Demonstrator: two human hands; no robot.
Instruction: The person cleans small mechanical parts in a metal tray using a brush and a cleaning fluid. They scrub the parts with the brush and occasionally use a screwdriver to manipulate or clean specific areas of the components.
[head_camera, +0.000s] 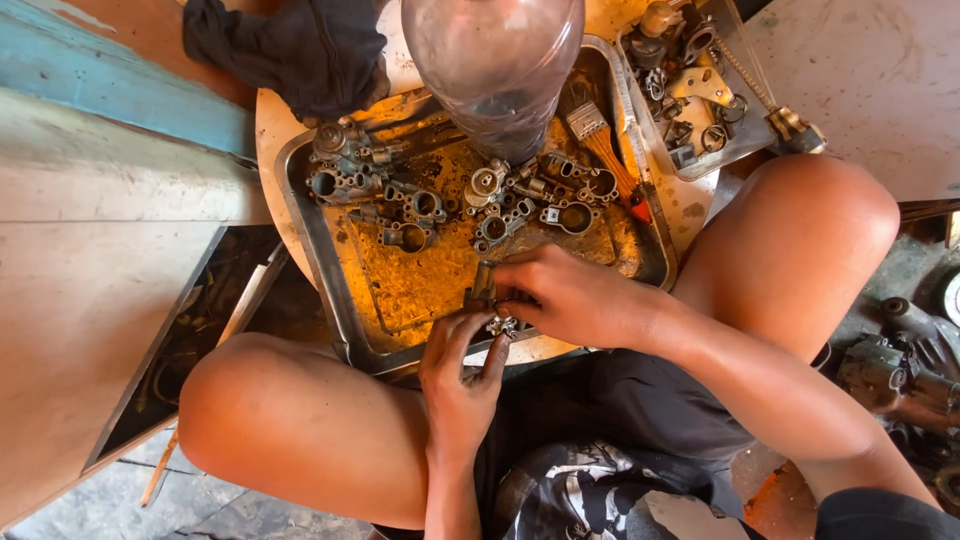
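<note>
Nearest the camera, the person sits with bare knees spread either side of a low round stand, so the work sits between the legs within easy reach. The left hand (458, 385) comes up from below with the wrist straight and the fingers curled narrow around a small metal part (500, 325), pinching it at the near edge of the metal tray (345, 300). The right hand (565, 295) reaches in from the right with the forearm slanting across the thigh; its fingers are closed on a small brass-coloured piece (483, 282) that stands upright just above the left hand's part, the two hands touching so that one steadies while the other works. Both parts hover over the tray's near edge, probably so anything dropped lands in it. Farther in, on the tray's rusty yellow floor, carburettor bodies (345, 165) lie toward the far left corner and a cluster of smaller castings (540, 195) sits at the middle. A brush with a red handle (610, 160) lies along the right edge. At the far edge stands a clear plastic bottle (492, 60), a dark cloth (285, 50) to its left, and a clear tub of small fittings (690, 90) to its right.
</note>
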